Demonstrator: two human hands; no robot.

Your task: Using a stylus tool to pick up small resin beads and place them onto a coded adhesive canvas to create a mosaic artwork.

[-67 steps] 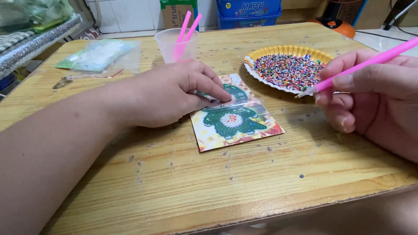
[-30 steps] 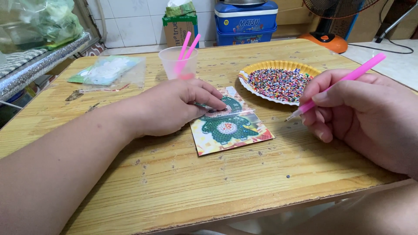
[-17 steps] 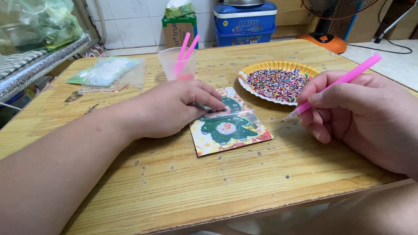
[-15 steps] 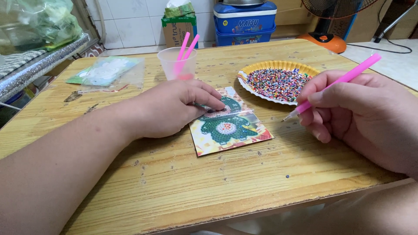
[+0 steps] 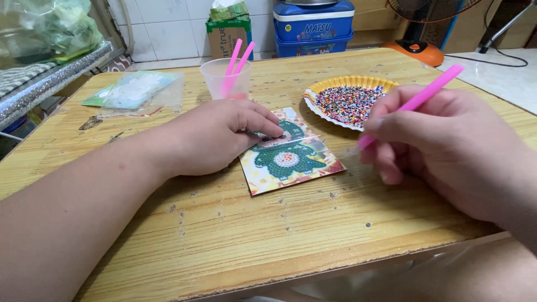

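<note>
Now, top to bottom by size:

Table: worn wood, carrying everything; near edge cut off at the bottom of the view.

Left hand: flat and palm-down, fingertips pressed on the card's upper left corner, apparently pinning it so it cannot slide. Thumb tucked under, out of sight.

Right hand: curled in a writing grip, thumb and forefinger pinching the pen low on its shaft; hovering just right of the card, near the plate. Lower fingers folded under and hard to make out.

Plate: yellow, scalloped rim, heaped with tiny mixed-colour beads; parked within easy reach of the pen. Right part hidden behind the right hand.

Card: square, lying flat at mid-table, green beaded shape with a pale round centre on a yellow-orange ground. Clear film peeled back across the upper part, likely to bare the sticky face. Top left corner hidden under the fingers.

Bag: clear plastic, far left, well apart from the hands; contents blurred.

Cup: translucent, upright behind the left hand, keeping two spare pink sticks standing.

Pen: pink, slanted, tip aimed down towards the card's right edge. Cannot tell whether a bead sits on the tip.
</note>
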